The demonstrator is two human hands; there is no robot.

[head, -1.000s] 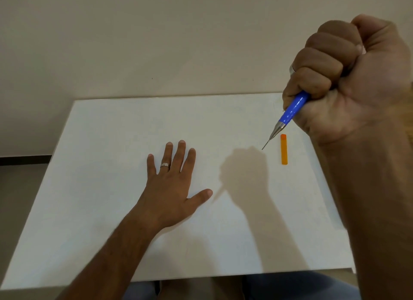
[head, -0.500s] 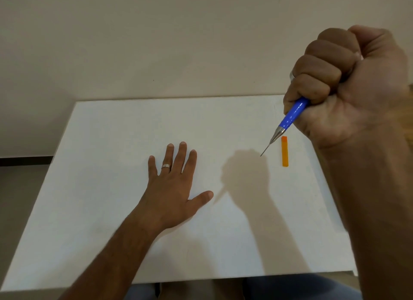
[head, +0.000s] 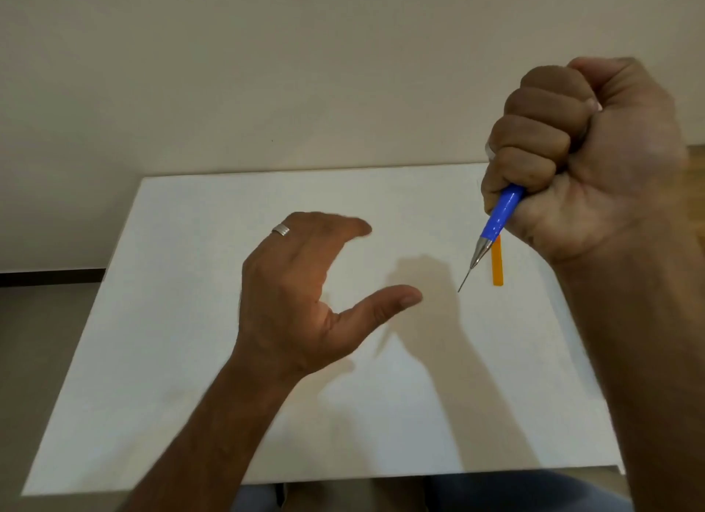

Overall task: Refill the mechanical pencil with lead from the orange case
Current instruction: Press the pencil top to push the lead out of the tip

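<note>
The right hand (head: 595, 160) is up in the air over the right side of the white tabletop (head: 190, 416), balled into a tight fist around the pencil (head: 498, 221). Only the lower end of the pencil shows: a stretch of blue barrel coming out from under the little finger, then a silver cone and a thin metal tip that slants down and to the left. The tip hangs above the tabletop, not touching it. The upper end of the pencil is buried in the fist, so I cannot see its cap.

The orange case (head: 497, 265) lies flat on the tabletop, a slim strip running away from the person. From here its top end is covered by the pencil barrel and the heel of the right hand; the pencil tip sits just to its left. Nothing is holding it.

The left hand (head: 305, 294) is raised over the middle of the tabletop, empty, with fingers curved and thumb stretched out so they form a wide C that faces the pencil. It is blurred at the fingertips. A ring (head: 281, 229) sits on one finger. Both hands throw soft shadows on the tabletop. Behind the tabletop is a plain pale wall (head: 267, 73).
</note>
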